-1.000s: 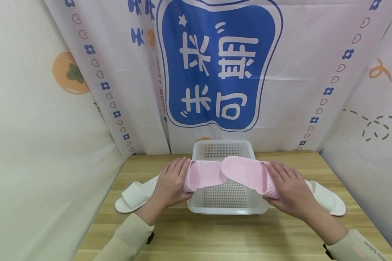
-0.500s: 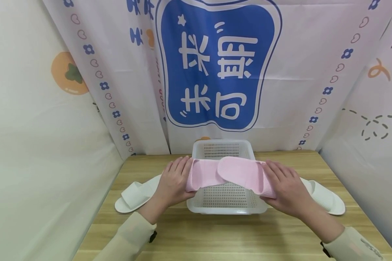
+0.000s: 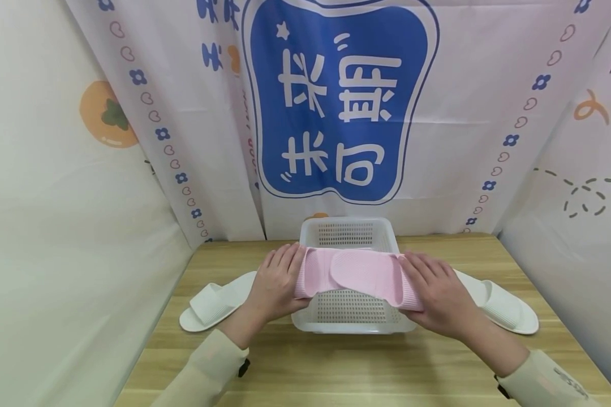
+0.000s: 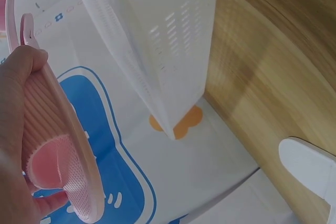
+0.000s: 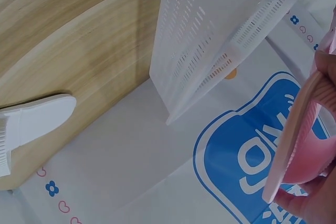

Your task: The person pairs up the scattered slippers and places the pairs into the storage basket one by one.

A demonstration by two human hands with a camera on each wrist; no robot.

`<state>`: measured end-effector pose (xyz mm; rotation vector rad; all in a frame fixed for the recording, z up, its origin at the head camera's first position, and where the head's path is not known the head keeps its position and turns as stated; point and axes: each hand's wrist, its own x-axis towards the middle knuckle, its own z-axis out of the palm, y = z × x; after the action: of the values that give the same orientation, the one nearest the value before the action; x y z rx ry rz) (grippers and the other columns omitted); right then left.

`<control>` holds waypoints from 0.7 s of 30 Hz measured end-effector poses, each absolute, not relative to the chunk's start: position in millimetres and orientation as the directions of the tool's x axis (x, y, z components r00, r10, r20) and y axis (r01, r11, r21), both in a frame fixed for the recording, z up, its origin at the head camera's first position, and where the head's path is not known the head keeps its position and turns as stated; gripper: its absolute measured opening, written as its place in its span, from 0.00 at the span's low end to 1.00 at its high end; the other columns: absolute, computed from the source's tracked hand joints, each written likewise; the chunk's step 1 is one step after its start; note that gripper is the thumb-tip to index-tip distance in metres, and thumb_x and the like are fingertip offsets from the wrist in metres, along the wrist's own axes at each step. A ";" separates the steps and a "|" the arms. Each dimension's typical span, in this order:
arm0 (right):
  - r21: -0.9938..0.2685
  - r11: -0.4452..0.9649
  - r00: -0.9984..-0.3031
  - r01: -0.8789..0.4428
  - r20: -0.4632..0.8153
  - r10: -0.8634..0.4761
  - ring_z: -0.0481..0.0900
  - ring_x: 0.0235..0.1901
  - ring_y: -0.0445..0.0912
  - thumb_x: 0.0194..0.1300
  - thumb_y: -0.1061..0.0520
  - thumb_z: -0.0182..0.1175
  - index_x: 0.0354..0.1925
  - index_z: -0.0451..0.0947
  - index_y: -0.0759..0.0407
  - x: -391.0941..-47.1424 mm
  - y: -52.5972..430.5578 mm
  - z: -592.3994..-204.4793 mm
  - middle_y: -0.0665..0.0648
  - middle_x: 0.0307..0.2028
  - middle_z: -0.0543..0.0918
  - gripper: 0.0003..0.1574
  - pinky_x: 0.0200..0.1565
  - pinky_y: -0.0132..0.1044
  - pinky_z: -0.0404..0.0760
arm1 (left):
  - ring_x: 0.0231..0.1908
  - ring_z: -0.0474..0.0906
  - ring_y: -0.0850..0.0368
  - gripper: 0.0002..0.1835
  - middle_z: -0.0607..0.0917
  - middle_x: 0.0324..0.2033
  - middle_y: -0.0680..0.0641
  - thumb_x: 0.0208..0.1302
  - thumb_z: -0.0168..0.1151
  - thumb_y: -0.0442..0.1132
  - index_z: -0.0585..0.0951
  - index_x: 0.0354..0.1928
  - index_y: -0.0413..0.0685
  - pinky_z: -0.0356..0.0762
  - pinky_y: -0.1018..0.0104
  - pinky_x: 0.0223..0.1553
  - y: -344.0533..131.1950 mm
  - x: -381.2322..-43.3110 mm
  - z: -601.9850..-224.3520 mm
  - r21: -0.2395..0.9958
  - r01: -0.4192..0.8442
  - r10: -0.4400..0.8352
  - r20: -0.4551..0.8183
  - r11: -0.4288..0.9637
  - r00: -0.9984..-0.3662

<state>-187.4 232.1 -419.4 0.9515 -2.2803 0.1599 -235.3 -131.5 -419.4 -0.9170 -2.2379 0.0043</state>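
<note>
Over the white plastic basket (image 3: 353,328), two pink slippers are held up, their heel ends overlapping. My left hand (image 3: 277,282) grips the left pink slipper (image 3: 318,271) by its ribbed strap. The strap of the right pink slipper (image 3: 364,272) is in my right hand (image 3: 438,294), and its heel end lies in front of the other one. In the left wrist view, my thumb lies on the ribbed pink strap (image 4: 44,108). In the right wrist view, fingers curl round the pink slipper (image 5: 294,145) at the frame's edge. Much of the basket's inside is hidden.
One white slipper (image 3: 219,302) lies on the wooden table (image 3: 336,367) to the left of the basket, partly behind my left hand. Another white slipper (image 3: 509,308) lies to the right. Printed cloth (image 3: 458,141) hangs behind the table and along both sides.
My hands have come closer together, the right one moving left and the left one slightly right. The pink slippers now overlap more above the basket.
</note>
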 end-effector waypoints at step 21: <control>0.166 0.694 -0.476 -0.700 0.616 -0.628 0.68 0.59 0.65 0.50 0.35 0.69 0.67 0.62 0.70 -191.8 225.2 -419.0 0.70 0.62 0.70 0.60 0.51 0.63 0.71 | 0.57 0.72 0.40 0.56 0.75 0.58 0.37 0.35 0.74 0.64 0.69 0.65 0.37 0.73 0.43 0.55 -124.5 -232.3 -419.7 -0.237 0.637 0.632 0.583 0.733 -0.510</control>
<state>-191.8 225.2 -419.0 1.0105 -2.2376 0.1416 -232.3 -124.5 -419.7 -0.9529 -2.2685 -0.0100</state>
